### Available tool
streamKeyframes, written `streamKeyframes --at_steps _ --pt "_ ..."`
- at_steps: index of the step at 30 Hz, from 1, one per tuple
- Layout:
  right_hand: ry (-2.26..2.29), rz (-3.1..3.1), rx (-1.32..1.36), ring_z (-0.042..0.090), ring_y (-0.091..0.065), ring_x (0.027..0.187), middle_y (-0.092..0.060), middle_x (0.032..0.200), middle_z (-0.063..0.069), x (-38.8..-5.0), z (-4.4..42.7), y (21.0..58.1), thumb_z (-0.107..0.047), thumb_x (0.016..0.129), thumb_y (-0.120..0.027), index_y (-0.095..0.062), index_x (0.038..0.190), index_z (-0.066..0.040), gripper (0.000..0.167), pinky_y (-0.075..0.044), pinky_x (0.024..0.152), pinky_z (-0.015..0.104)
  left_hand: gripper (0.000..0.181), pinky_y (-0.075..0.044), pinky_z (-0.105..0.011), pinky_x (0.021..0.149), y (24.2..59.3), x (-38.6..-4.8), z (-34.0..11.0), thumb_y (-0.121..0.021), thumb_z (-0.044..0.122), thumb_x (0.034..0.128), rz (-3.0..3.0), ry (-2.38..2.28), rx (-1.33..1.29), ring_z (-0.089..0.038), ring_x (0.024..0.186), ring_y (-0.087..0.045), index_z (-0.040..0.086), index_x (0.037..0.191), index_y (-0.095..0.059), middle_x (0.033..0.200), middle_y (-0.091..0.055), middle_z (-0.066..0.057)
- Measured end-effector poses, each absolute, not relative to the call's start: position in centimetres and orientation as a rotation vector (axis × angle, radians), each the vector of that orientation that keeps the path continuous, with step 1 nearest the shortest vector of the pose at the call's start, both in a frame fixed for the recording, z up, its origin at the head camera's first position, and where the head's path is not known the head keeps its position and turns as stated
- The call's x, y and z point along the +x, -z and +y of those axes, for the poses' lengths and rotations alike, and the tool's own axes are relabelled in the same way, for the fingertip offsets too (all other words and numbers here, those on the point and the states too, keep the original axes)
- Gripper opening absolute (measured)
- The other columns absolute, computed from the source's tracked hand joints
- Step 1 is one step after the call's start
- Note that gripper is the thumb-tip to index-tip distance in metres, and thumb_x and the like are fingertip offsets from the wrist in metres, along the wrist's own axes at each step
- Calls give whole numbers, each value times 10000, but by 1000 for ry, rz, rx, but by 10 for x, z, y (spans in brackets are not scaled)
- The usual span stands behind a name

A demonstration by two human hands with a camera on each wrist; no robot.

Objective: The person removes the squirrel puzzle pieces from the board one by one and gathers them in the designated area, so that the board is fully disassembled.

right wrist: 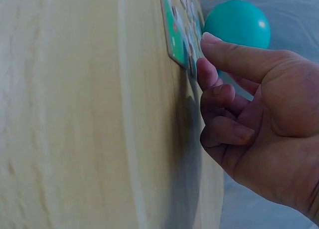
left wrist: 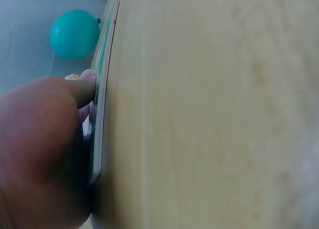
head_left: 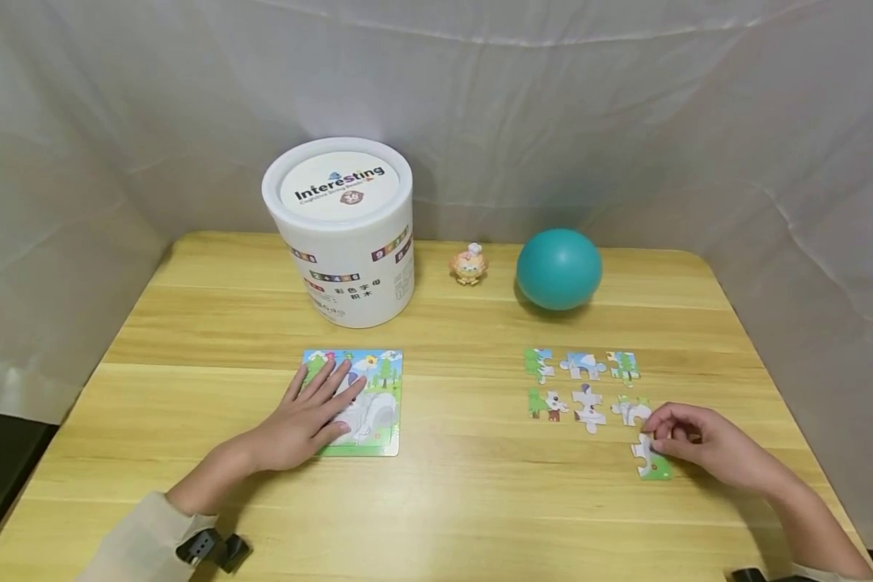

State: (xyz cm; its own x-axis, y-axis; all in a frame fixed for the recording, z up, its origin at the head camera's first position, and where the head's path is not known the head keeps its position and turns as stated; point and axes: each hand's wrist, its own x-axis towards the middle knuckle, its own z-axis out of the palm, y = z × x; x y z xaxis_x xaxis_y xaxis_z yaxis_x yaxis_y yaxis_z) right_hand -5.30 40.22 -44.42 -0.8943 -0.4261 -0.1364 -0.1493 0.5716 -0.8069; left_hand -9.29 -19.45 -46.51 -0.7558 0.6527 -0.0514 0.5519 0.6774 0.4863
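Observation:
My left hand [head_left: 301, 424] lies spread and flat on a square picture board [head_left: 389, 404] showing a grey animal on green ground. The left wrist view shows the thumb [left wrist: 85, 87] on the board's surface. My right hand [head_left: 706, 444] hovers with curled fingers at a jigsaw piece [head_left: 655, 467] that lies flat on the table. In the right wrist view the thumb [right wrist: 234, 54] and forefinger stand slightly apart beside the piece [right wrist: 174, 37]; whether they touch it is hard to see. Several other jigsaw pieces [head_left: 588, 406] lie in two rows behind it.
A tall white tub [head_left: 360, 275] stands behind the board. Near the table's back edge are a small chick figure [head_left: 469, 265] and a teal ball [head_left: 558, 269]. Grey cloth [head_left: 553, 113] hangs around the wooden table [head_left: 466, 501].

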Motion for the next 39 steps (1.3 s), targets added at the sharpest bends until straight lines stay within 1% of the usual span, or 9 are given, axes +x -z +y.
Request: streamKeyframes --at_steps 5,8,14,19,24,29,31,35,39 --pt "1185 2563 -484 149 -513 704 -594 828 -9 -55 389 436 -42 945 -704 -686 1062 -112 138 -424 574 286 574 163 -575 1183 466 -93 -195 -461 243 1092 2656 -763 984 -407 1553 25 99 1617 -279 1678 -111 -232" --pt "1146 2594 -491 133 -522 700 -595 820 -34 -60 374 430 -70 951 -708 -692 1062 -124 124 -433 573 279 561 170 -578 1179 464 -95 -195 -442 237 1097 2621 -785 938 -390 1556 44 114 1619 -277 1686 -95 -210" --pt "1150 2555 -532 127 -520 692 -583 833 -30 -72 340 422 -133 993 -673 -689 1067 -130 75 -445 558 280 576 157 -607 1172 460 -96 -194 -462 260 1090 2577 -804 898 -397 1554 51 117 1618 -281 1693 -71 -197" --pt "1131 2466 -635 120 -524 725 -590 853 -30 -82 309 420 -205 1011 -656 -686 1080 -139 100 -458 597 269 598 139 -605 1181 463 -95 -194 -515 315 1072 2596 -882 885 -401 1555 13 133 1608 -324 1688 -118 -193" --pt "1095 2397 -718 101 -519 731 -605 846 -47 -92 279 426 -229 1008 -661 -691 1084 -162 105 -466 634 257 605 88 -642 1183 462 -94 -192 -585 349 1042 2616 -944 840 -423 1550 -33 115 1571 -408 1678 -174 -190" --pt "1083 2306 -766 91 -502 714 -612 840 -55 -99 250 430 -198 1006 -667 -695 1102 -181 101 -464 646 257 585 -25 -688 1179 462 -95 -192 -678 344 992 2680 -972 815 -461 1537 -66 114 1505 -516 1653 -243 -213" --pt "1078 2276 -788 87 -504 717 -623 850 -62 -101 239 430 -188 1003 -672 -695 1110 -179 110 -468 649 253 613 -62 -708 1168 460 -96 -195 -721 355 960 2700 -967 797 -466 1536 -63 126 1496 -531 1652 -250 -207" --pt "1072 2240 -842 63 -509 710 -642 860 -84 -103 216 430 -164 991 -687 -691 1123 -167 132 -468 641 230 732 -61 -709 1167 454 -96 -207 -763 389 919 2685 -942 776 -458 1540 -34 119 1534 -472 1671 -199 -196" --pt "1068 2237 -892 56 -515 700 -642 875 -97 -105 192 429 -171 982 -701 -682 1156 -146 177 -467 634 222 855 -34 -669 1189 449 -95 -225 -766 414 908 2668 -879 798 -487 1529 -28 68 1580 -366 1672 -141 -239"
